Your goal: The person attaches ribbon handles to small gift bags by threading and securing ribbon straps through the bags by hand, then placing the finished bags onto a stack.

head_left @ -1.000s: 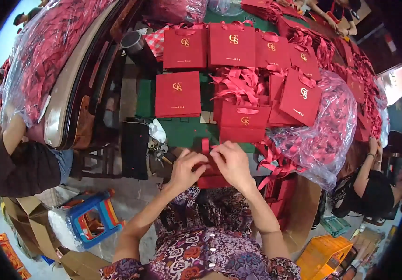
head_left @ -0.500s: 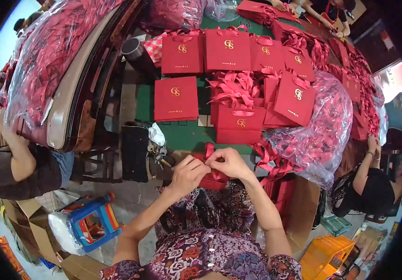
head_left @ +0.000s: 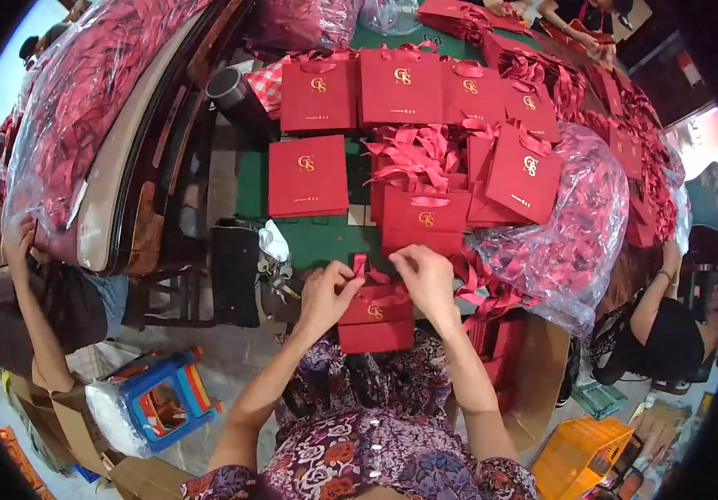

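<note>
A small red paper gift bag (head_left: pixel 375 323) with gold print is in front of me at the table's near edge, above my lap. A red ribbon (head_left: pixel 361 265) stands up at its top, between my hands. My left hand (head_left: pixel 327 298) is at the bag's upper left, thumb and fingers closed on the ribbon. My right hand (head_left: pixel 427 285) is at the upper right, fingers curled with the tips close together near the ribbon's other end; what they pinch is too small to tell. Just beyond stands an upright red bag (head_left: pixel 427 223) with loose ribbons (head_left: pixel 417 158) behind it.
Finished-looking red bags (head_left: pixel 307 177) lie and stand across the green table (head_left: pixel 321 243). A clear plastic sack of ribbons (head_left: pixel 563 229) sits to the right. A black flask (head_left: pixel 240 100) stands at left. Co-workers' arms (head_left: pixel 40 317) show at both sides; an orange crate (head_left: pixel 584 458) is lower right.
My hands have drawn apart, the left one to the left and the right one slightly right and up. The bag's printed front now shows between and below them.
</note>
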### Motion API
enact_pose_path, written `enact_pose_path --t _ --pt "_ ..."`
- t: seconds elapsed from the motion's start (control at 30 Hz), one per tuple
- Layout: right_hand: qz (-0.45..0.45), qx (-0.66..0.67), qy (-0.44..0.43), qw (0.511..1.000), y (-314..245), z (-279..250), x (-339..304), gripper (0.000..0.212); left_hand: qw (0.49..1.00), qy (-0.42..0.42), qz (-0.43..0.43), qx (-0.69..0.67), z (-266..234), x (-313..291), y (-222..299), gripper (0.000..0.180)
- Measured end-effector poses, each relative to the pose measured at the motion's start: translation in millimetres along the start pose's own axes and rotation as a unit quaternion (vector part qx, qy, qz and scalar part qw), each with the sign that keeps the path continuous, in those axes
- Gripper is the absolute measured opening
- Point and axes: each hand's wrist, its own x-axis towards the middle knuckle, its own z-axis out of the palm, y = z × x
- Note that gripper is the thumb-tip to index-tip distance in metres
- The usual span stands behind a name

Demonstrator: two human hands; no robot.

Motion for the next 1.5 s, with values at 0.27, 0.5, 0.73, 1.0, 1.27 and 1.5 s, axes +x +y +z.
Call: enact_pose_path --t 0.27,0.5,0.73,1.0,1.27,1.5 --pt "0.019 -0.166 -0.065 0.984 6 46 -9 0.022 0.998 -0.022 -0.045 0.044 11 15 3 0.022" --pt "0.011 0.0 -0.043 0.999 9 32 -16 0.016 0.996 -0.016 -0.072 -0.05 13 14 -2 0.019" --pt "0.113 0.198 -0.12 0.966 6 17 -28 0.031 0.995 0.066 0.029 -0.072 17 2 12 0.01" --pt "0.101 0.298 -0.115 0.942 15 23 -26 0.017 0.997 0.049 0.054 -0.028 14 -2 18 0.012" --pt "0.105 0.33 -0.047 0.937 10 -3 -15 0.01 0.974 -0.108 0.018 -0.198 -13 -15 2 0.058" --pt "0.004 0.281 0.078 0.957 9 -3 13 0.008 0.987 -0.111 -0.001 -0.116 -24 -42 31 0.059"
